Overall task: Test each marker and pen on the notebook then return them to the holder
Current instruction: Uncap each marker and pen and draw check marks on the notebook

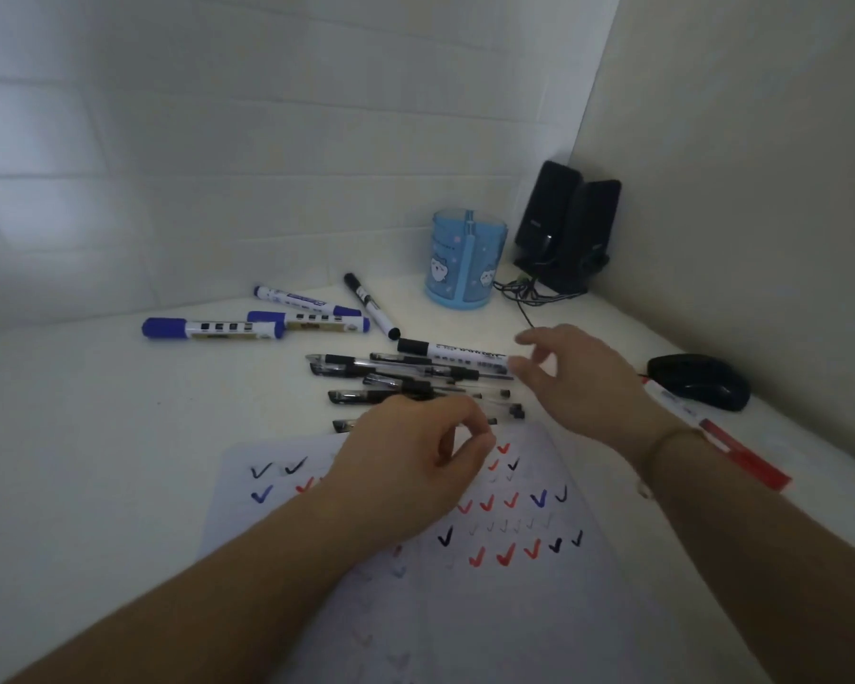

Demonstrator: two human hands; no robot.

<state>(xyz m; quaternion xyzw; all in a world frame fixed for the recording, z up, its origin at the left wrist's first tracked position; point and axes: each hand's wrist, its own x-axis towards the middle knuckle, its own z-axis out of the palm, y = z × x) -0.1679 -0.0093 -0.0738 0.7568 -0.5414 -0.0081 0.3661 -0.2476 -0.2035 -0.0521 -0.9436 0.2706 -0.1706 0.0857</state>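
The left hand (410,451) hangs over the far edge of the notebook (514,585), fingers curled with thumb and forefinger nearly meeting; whether they pinch anything I cannot tell. The right hand (573,382) hovers just beyond it with fingers loosely spread, holding nothing, its fingertips near the end of a black-capped marker (445,349). Between and just beyond both hands lies a heap of black pens (396,377) on the bench (95,436). Farther out past the left hand lie three blue markers (213,329) and another black marker (371,305). Past the right hand stands the blue holder (465,259), with black speakers (563,224) beside it. To the right of the right wrist lie a red marker (721,436) and a black mouse (699,382).
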